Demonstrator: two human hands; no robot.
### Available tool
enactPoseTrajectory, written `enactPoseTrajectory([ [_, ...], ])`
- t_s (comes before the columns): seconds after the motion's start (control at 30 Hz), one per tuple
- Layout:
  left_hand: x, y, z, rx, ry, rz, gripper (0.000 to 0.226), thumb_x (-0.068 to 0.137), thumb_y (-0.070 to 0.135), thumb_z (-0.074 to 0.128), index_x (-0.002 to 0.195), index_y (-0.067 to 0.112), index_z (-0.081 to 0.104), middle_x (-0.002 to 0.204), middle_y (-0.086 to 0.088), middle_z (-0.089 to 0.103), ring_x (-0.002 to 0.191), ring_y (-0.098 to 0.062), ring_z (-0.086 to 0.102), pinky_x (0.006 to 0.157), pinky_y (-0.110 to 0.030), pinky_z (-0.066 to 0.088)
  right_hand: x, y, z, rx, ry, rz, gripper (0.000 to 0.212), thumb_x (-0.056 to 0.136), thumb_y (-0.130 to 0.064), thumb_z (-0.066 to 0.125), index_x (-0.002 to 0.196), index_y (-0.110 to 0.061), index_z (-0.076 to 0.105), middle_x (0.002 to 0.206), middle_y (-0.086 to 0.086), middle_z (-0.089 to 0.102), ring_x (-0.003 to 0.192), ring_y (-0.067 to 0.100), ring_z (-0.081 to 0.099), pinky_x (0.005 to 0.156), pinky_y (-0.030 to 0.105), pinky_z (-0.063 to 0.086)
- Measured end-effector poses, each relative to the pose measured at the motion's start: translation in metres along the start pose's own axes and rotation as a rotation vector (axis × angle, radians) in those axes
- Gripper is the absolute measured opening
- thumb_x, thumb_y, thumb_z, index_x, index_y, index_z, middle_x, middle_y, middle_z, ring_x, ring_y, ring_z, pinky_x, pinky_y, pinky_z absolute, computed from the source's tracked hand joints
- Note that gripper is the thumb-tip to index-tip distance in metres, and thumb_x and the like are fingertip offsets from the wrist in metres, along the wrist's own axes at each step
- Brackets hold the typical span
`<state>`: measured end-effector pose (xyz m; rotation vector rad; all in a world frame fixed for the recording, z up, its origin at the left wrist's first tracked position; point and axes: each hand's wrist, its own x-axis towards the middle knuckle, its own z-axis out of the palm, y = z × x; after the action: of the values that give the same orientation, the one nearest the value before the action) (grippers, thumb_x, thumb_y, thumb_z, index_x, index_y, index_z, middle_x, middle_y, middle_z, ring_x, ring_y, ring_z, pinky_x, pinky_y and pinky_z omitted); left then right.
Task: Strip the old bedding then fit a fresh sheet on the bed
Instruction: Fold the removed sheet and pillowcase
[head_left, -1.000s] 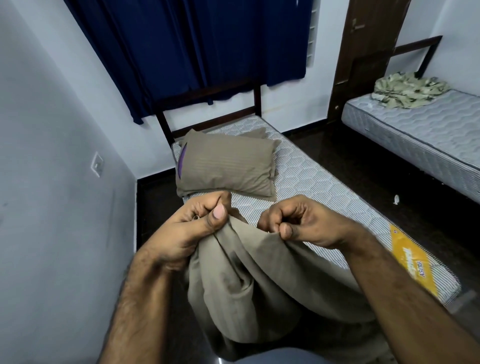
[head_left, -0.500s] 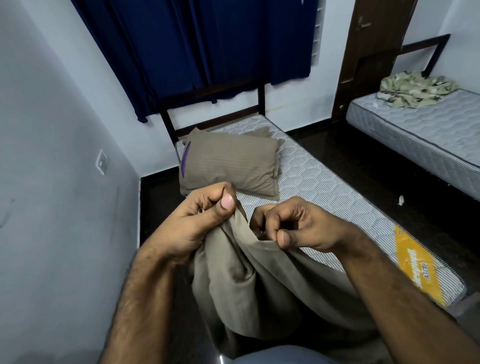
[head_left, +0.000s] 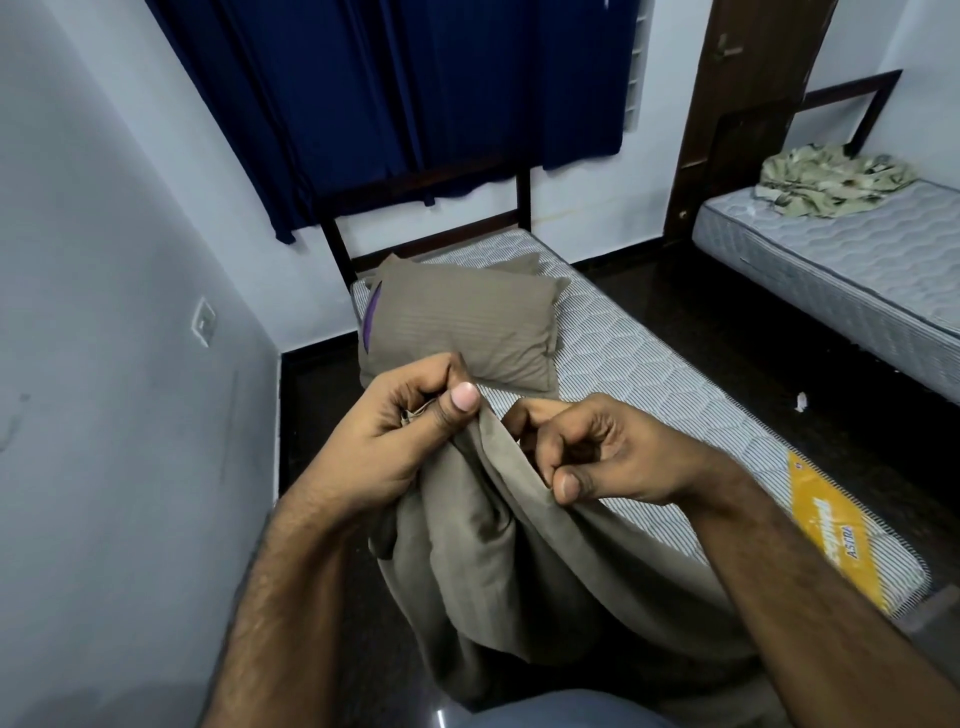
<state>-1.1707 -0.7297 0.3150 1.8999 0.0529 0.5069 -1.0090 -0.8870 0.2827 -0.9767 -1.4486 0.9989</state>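
The bed (head_left: 649, 395) in front of me shows a bare quilted mattress, so I judge stripping done and fitting not yet begun. The sheet (head_left: 519, 561), a taupe bundle, hangs from both hands over the foot of the bed, its lower folds dropping toward the dark floor (head_left: 753, 322); the main risk is that it drags there and picks up dirt. The pillow (head_left: 462, 327) lies at the head end and may obstruct the spread unless it is lifted. My left hand (head_left: 400, 441) is closed round a gathered bunch of cloth; my right hand (head_left: 587, 452) pinches the edge between thumb and fingers. That pinch is light, so a sharp shake could pull the edge free, and I may have the wrong edge.
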Motion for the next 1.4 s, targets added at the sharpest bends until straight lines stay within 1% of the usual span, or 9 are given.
enactPoseTrajectory([
  [0.17, 0.001, 0.003, -0.001, 0.039, -0.019, 0.019, 0.032, 0.098, 0.032, 0.053, 0.072, 0.014, 0.049, 0.068, -0.003, 0.042, 0.068, -0.009, 0.041, 0.062, -0.024, 0.033, -0.003, -0.003, -0.012, -0.166, 0.016, 0.044, 0.022, 0.082, -0.052, 0.074, 0.078, -0.031, 0.074, 0.083, 0.012, 0.048, 0.077, 0.024, 0.045, 0.072, 0.039, 0.038],
  [0.4, 0.001, 0.005, -0.001, 0.002, -0.092, 0.020, 0.036, 0.097, 0.031, 0.057, 0.075, 0.004, 0.050, 0.079, -0.038, 0.048, 0.072, -0.049, 0.048, 0.066, -0.057, 0.039, -0.004, -0.005, -0.012, -0.146, 0.020, 0.029, 0.022, 0.079, -0.049, 0.077, 0.074, -0.028, 0.072, 0.093, -0.008, 0.049, 0.096, 0.011, 0.045, 0.092, 0.024, 0.037],
  [0.6, -0.001, 0.006, -0.001, 0.043, -0.082, 0.022, 0.036, 0.097, 0.031, 0.056, 0.072, 0.008, 0.047, 0.070, -0.023, 0.041, 0.067, -0.026, 0.040, 0.061, -0.044, 0.032, -0.005, -0.004, -0.013, -0.155, 0.020, 0.060, 0.013, 0.079, -0.045, 0.078, 0.079, -0.032, 0.075, 0.090, -0.009, 0.054, 0.091, 0.007, 0.050, 0.080, 0.025, 0.041],
  [0.83, -0.007, 0.001, -0.012, -0.124, -0.080, -0.063, 0.056, 0.093, 0.052, 0.068, 0.074, 0.006, 0.042, 0.087, -0.051, 0.043, 0.076, -0.058, 0.047, 0.069, -0.070, 0.034, -0.011, -0.003, -0.025, -0.241, 0.133, -0.003, 0.029, 0.083, -0.043, 0.076, 0.081, -0.014, 0.075, 0.082, 0.012, 0.063, 0.096, 0.009, 0.056, 0.088, 0.023, 0.042],
  [1.0, -0.012, 0.001, -0.010, -0.287, -0.075, -0.096, 0.057, 0.087, 0.051, 0.075, 0.073, 0.009, 0.040, 0.085, -0.050, 0.043, 0.081, -0.038, 0.039, 0.075, -0.050, 0.026, -0.008, 0.004, -0.030, -0.237, 0.174, -0.019, 0.038, 0.082, -0.048, 0.077, 0.079, -0.010, 0.074, 0.079, 0.013, 0.056, 0.091, 0.010, 0.051, 0.080, 0.032, 0.040],
  [1.17, -0.011, 0.009, -0.003, -0.372, -0.150, -0.029, 0.041, 0.097, 0.034, 0.063, 0.075, 0.013, 0.035, 0.096, -0.005, 0.072, 0.086, -0.010, 0.065, 0.073, -0.023, 0.048, -0.001, 0.012, -0.029, -0.209, 0.196, -0.028, 0.025, 0.081, -0.052, 0.077, 0.075, -0.027, 0.075, 0.076, 0.006, 0.054, 0.080, 0.013, 0.047, 0.078, 0.027, 0.039],
  [1.3, -0.007, 0.006, -0.005, -0.343, 0.094, -0.077, 0.059, 0.089, 0.047, 0.074, 0.075, 0.004, 0.035, 0.081, -0.024, 0.049, 0.080, -0.028, 0.046, 0.073, -0.039, 0.034, 0.010, 0.019, -0.030, -0.335, 0.297, -0.013, 0.037, 0.093, -0.056, 0.060, 0.074, -0.024, 0.064, 0.076, 0.006, 0.049, 0.077, 0.012, 0.047, 0.073, 0.026, 0.038],
  [1.37, -0.003, 0.006, -0.004, -0.301, 0.190, -0.072, 0.053, 0.092, 0.045, 0.070, 0.074, 0.007, 0.038, 0.084, -0.021, 0.056, 0.077, -0.028, 0.046, 0.073, -0.046, 0.036, 0.016, 0.024, -0.030, -0.473, 0.352, 0.006, 0.053, 0.100, -0.058, 0.045, 0.074, -0.012, 0.052, 0.073, 0.006, 0.044, 0.072, 0.009, 0.044, 0.066, 0.025, 0.037],
  [1.4, -0.002, 0.006, -0.004, -0.278, 0.219, -0.068, 0.042, 0.096, 0.040, 0.065, 0.074, 0.011, 0.044, 0.096, -0.019, 0.068, 0.087, -0.026, 0.057, 0.084, -0.048, 0.044, 0.019, 0.026, -0.029, -0.526, 0.383, 0.013, 0.059, 0.101, -0.058, 0.042, 0.073, -0.006, 0.048, 0.071, 0.007, 0.042, 0.068, 0.009, 0.043, 0.062, 0.027, 0.036],
])
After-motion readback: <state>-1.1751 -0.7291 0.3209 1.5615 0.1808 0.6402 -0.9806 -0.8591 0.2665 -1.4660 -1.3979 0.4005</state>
